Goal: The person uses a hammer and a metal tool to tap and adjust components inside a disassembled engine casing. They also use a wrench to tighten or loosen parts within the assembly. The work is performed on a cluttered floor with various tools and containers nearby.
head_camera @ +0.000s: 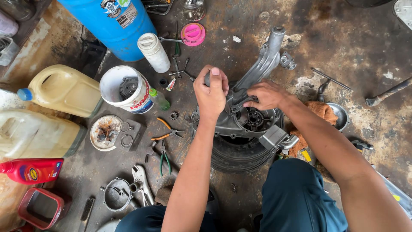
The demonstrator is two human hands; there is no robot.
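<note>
A grey metal engine casing [253, 86] with a long arm lies on a small black tyre [240, 154] on the oily floor. My left hand [211, 92] is closed in a fist around a dark tool handle held upright at the casing's left edge. My right hand [268, 94] rests on the casing just above its round bearing opening [253, 118], fingers pinching a small part there. What the tool's tip touches is hidden by my fist.
A white bucket [126, 88] holding a gear, yellowish jugs [64, 88], a blue drum [113, 23], a red bottle [34, 169], pliers [165, 131], a pink lid [193, 34] and a metal bowl [339, 114] with an orange rag surround the work.
</note>
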